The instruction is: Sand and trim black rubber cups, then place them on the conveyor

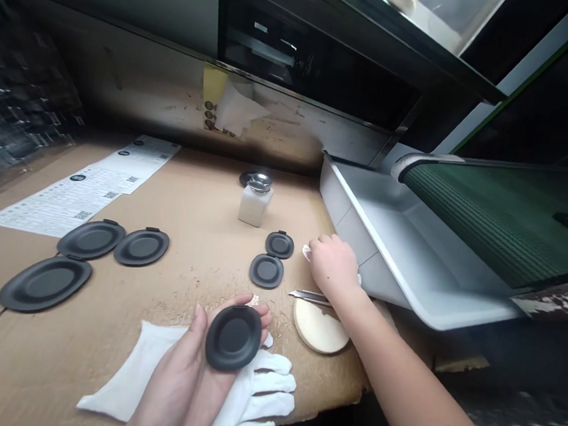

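My left hand (188, 371), palm up, holds a small black oval dish-like part (234, 337) with a shallow recess, thumb at its left and fingertips showing past its right edge. A white glove (267, 392) lies on the cardboard beneath that hand. My right hand (332, 261) is closed over a white cloth (306, 252), whose edges show on both sides, beside the grey bin. Just below it, a craft knife (311, 296) rests by a round cream-coloured pad (320, 327). Two small black oval parts (266, 271) lie left of my right hand.
Larger black oval parts (46, 282) and printed sheets (79, 193) lie at left on the cardboard (195, 191). A white pump bottle (255, 205) stands mid-table. A grey bin (364, 214) sits at right under a green conveyor belt (489, 213). Stacked clear trays (14, 93) stand far left.
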